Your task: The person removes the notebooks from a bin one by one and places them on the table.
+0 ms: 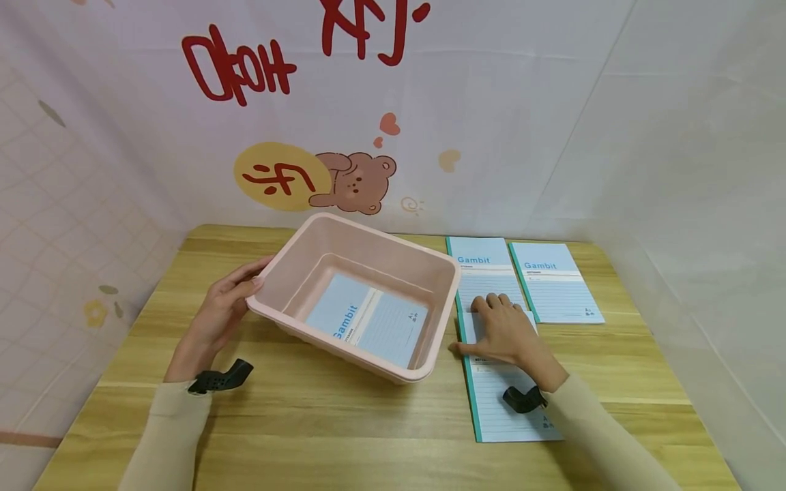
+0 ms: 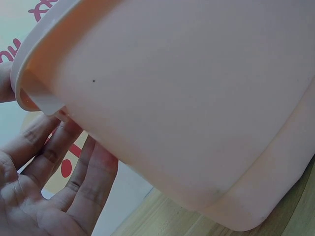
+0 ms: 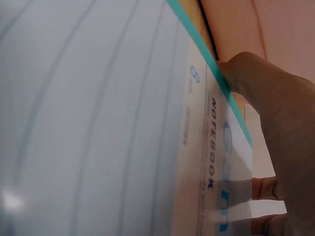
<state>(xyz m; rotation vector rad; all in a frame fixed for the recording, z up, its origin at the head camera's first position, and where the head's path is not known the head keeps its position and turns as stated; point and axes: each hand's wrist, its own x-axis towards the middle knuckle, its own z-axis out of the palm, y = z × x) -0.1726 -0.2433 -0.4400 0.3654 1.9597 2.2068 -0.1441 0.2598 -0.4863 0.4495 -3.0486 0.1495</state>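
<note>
A pink plastic basin (image 1: 356, 235) sits at the middle of the table, with a blue-and-white notebook (image 1: 393, 327) lying flat inside it. My left hand (image 1: 224, 307) holds the basin's left rim, thumb on top; in the left wrist view the fingers (image 2: 98, 172) lie against its outer wall. Right of the basin, my right hand (image 1: 506, 334) spans the upper part of a green-spined notebook (image 1: 510, 409). Its thumb (image 3: 241, 69) is at the spine and its fingers bend over the top edge, gripping it; the fingertips are partly hidden.
Two more notebooks lie behind the right hand: one notebook (image 1: 485, 273) directly beyond it, another notebook (image 1: 555, 286) to its right. The wooden table (image 1: 295, 436) ends at a printed white wall cloth (image 1: 491, 123) at the back.
</note>
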